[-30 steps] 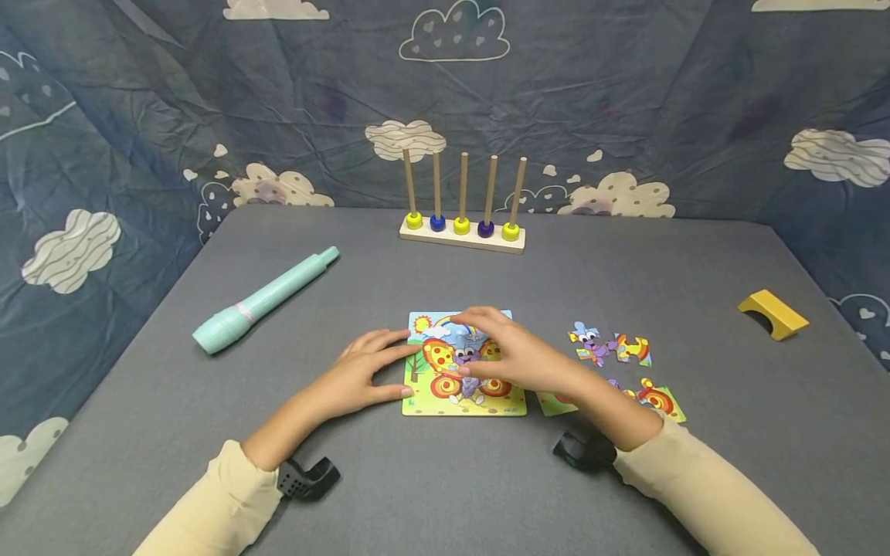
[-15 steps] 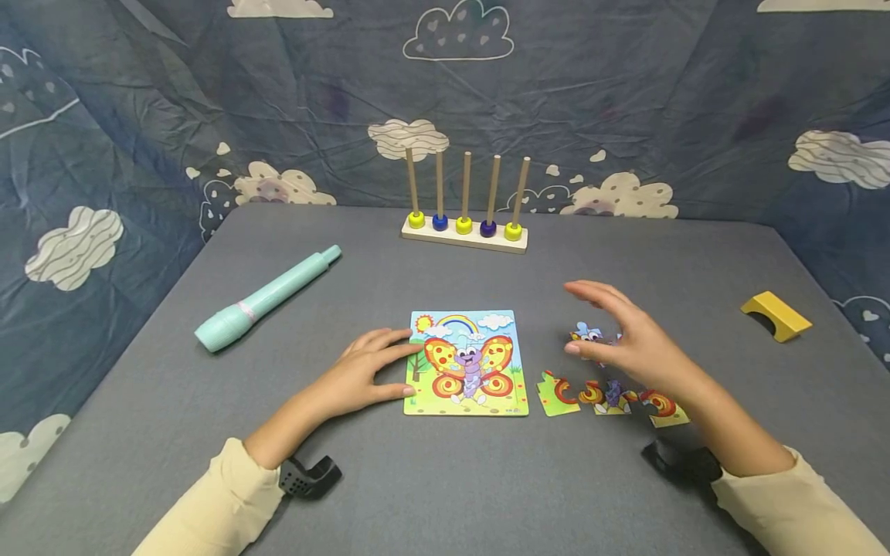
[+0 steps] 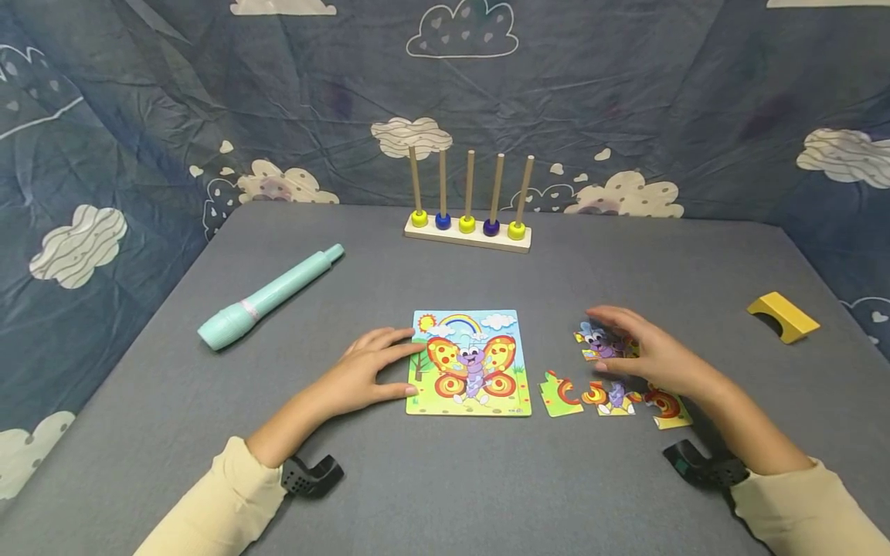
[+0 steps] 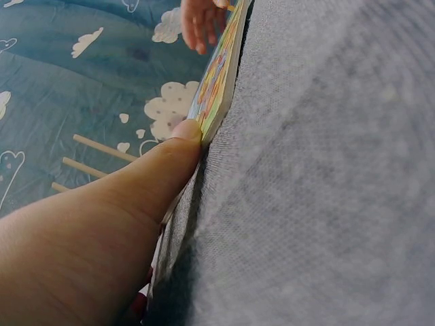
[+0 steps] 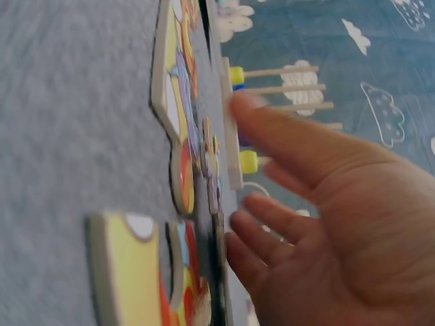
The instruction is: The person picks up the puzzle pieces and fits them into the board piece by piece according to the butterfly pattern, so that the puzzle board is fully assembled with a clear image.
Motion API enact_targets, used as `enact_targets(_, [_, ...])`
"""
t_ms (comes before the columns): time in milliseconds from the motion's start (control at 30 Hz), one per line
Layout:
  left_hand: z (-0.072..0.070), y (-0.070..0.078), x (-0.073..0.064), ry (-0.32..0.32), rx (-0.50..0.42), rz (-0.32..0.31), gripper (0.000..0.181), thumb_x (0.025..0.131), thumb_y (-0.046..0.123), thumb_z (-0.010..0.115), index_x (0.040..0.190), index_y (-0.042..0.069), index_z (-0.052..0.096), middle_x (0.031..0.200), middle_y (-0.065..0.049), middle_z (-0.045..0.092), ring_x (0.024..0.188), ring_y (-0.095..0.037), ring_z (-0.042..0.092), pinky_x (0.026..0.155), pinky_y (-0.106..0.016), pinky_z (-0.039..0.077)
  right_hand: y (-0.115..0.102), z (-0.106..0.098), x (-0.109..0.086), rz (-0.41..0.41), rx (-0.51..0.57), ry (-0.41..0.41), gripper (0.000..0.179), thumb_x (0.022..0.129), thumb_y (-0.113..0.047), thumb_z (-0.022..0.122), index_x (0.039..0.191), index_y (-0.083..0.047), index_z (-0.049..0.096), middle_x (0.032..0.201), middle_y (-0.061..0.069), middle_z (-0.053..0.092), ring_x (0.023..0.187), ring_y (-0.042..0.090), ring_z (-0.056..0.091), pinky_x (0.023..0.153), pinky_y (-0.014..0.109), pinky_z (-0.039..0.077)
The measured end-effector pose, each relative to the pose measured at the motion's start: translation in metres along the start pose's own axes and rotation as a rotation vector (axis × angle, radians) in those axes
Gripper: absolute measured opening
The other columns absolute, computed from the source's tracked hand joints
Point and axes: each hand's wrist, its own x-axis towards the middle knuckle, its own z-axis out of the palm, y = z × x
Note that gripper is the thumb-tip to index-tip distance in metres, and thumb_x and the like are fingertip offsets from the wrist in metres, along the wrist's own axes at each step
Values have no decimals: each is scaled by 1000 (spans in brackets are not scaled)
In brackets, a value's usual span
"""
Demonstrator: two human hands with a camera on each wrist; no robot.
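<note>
A square butterfly puzzle board (image 3: 469, 401) lies flat in the middle of the head view. My left hand (image 3: 356, 374) rests at its left edge, fingers spread, with the fingertips and thumb tip on the border. To the right, my right hand (image 3: 660, 359) hovers over loose jigsaw pieces, thumb and fingers apart around a purple butterfly-face piece (image 3: 594, 338). Another piece beside that one is partly hidden under the hand. Nearer lie a green corner piece (image 3: 558, 395), a feet piece (image 3: 616, 397) and a red-swirl corner piece (image 3: 667, 409). In the right wrist view the right thumb and fingers hold nothing.
At the back stands a wooden peg rack (image 3: 467, 235) with yellow and blue beads low on its upright pegs. A mint-green microphone-shaped toy (image 3: 271, 297) lies at the left. A yellow arch block (image 3: 784, 315) sits far right. Patterned cloth (image 3: 334, 93) hangs behind the table.
My right hand has moved right from over the puzzle board to the loose pieces, then lowered toward the butterfly-face piece. The left hand stays at the board's left edge.
</note>
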Motion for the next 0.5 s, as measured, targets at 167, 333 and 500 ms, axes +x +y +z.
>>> enact_targets(167, [1, 0, 0, 4, 1, 2, 60, 80, 47, 62, 132, 23, 47, 140, -3, 35, 127, -28, 26, 100, -51, 19, 6, -1, 0, 32, -49, -42, 70, 77, -23, 72, 135, -4, 37, 133, 20, 35, 119, 37, 33, 91, 57, 27])
enact_targets(333, [1, -1, 0, 2, 5, -1, 61, 79, 50, 61, 133, 24, 47, 140, -3, 34, 128, -28, 25, 100, -51, 19, 7, -3, 0, 73, -91, -67, 71, 77, -27, 71, 135, -4, 37, 130, 20, 39, 117, 37, 35, 91, 58, 28])
enact_targets(500, [2, -3, 0, -5, 8, -5, 61, 80, 51, 60, 133, 25, 46, 141, -2, 33, 128, -28, 25, 100, -52, 19, 6, -2, 1, 63, -166, -60, 73, 77, -32, 71, 133, 1, 38, 122, 20, 44, 111, 34, 41, 88, 56, 33])
